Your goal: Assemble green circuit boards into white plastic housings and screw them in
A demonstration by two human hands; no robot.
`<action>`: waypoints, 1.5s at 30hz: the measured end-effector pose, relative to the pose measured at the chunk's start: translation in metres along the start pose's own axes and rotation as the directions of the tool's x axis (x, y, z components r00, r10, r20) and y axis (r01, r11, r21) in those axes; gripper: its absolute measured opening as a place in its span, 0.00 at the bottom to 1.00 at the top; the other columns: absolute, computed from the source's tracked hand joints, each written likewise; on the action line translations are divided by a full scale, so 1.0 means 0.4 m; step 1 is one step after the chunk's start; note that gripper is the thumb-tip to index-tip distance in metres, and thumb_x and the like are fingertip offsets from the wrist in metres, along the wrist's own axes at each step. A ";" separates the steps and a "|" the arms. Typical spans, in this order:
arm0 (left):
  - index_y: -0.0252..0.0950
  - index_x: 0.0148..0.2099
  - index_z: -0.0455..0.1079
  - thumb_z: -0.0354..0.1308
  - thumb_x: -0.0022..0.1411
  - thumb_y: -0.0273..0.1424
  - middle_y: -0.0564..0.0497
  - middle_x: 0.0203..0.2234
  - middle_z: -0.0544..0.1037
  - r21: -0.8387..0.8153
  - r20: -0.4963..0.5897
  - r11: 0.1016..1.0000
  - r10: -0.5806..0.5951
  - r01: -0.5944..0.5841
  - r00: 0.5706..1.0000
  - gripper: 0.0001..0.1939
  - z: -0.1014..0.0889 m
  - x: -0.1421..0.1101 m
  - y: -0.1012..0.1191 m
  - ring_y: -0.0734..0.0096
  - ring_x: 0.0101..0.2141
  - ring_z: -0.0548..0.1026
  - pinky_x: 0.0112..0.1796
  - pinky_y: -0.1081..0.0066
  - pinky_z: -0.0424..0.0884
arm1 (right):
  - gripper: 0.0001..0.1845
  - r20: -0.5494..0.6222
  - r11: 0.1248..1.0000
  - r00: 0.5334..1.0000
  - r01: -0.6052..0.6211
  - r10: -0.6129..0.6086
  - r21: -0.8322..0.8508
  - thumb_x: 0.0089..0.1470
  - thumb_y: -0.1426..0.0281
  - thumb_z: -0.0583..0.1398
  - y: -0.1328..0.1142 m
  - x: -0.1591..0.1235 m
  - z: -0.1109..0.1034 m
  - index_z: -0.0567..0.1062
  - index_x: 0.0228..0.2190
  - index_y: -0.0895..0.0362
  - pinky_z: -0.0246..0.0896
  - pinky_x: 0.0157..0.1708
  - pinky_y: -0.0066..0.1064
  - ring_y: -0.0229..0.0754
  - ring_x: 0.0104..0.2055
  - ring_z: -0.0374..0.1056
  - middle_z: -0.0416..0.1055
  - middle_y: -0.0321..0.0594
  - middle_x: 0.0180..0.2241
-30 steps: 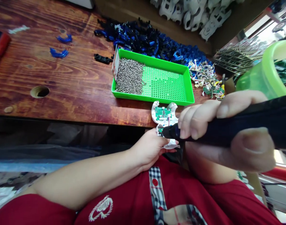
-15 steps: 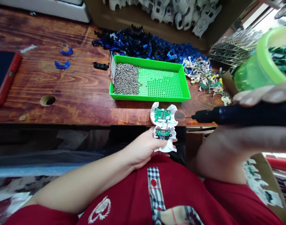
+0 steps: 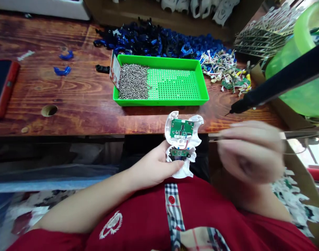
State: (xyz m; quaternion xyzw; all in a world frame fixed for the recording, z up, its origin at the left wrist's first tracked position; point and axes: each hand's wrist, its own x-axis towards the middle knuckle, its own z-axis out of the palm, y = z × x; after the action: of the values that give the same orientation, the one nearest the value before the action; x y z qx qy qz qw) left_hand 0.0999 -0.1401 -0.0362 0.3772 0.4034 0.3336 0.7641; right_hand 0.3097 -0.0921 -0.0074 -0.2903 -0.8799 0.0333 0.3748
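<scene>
My left hand (image 3: 155, 162) grips a white plastic housing (image 3: 185, 170) just in front of the bench edge, thumb on its lower half. In the upper half lies a green circuit board (image 3: 182, 128); a smaller green board (image 3: 179, 152) sits in the lower half, with thin wires between the halves. To the right, my right hand (image 3: 251, 150) is smeared by motion, its fingers seemingly curled. Above that hand, apart from it, a black electric screwdriver (image 3: 277, 82) slants with its thin bit pointing down and left.
A green tray (image 3: 161, 102) of small screws stands behind the housing. Blue and black plastic parts (image 3: 159, 43) are heaped beyond it, beside wired small boards (image 3: 219, 68). A light green bucket (image 3: 287, 90) is at right, a red-edged phone (image 3: 5, 87) at far left.
My right hand has let go of the electric screwdriver and moved down and left of it. The screwdriver now slants instead of lying level. The housing stays in my left hand, turned slightly.
</scene>
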 end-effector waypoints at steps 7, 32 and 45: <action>0.36 0.61 0.54 0.56 0.56 0.21 0.48 0.60 0.62 0.235 0.012 0.956 0.180 -0.178 0.984 0.31 0.010 -0.007 0.005 0.61 0.58 0.62 0.57 0.65 0.57 | 0.13 0.394 0.962 0.889 0.271 -0.234 -0.039 0.57 0.74 0.56 -0.010 0.054 -0.021 0.72 0.44 0.59 0.67 0.46 0.39 0.45 0.47 0.67 0.71 0.42 0.46; 0.33 0.49 0.61 0.56 0.57 0.24 0.43 0.48 0.72 0.648 0.131 0.607 0.506 -0.460 0.852 0.17 -0.018 -0.007 -0.033 0.66 0.47 0.72 0.51 0.67 0.68 | 0.13 0.035 0.980 0.993 0.108 -0.115 0.164 0.53 0.77 0.59 -0.028 -0.012 0.059 0.73 0.42 0.59 0.67 0.36 0.32 0.38 0.38 0.68 0.71 0.40 0.34; 0.36 0.50 0.57 0.55 0.57 0.26 0.45 0.40 0.73 0.756 0.057 0.551 0.482 -0.353 0.875 0.19 -0.020 -0.021 -0.056 0.63 0.40 0.75 0.46 0.62 0.71 | 0.11 0.034 0.968 0.999 -0.028 0.020 0.249 0.49 0.81 0.61 -0.045 -0.015 0.073 0.74 0.37 0.62 0.65 0.38 0.27 0.36 0.39 0.67 0.70 0.41 0.34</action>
State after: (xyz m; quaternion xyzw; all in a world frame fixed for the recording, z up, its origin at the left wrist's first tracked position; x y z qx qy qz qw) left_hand 0.0936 -0.1555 -0.0551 0.7135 0.4607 0.3387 0.4048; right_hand 0.2842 -0.1057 -0.0270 -0.2509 -0.8710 0.1525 0.3939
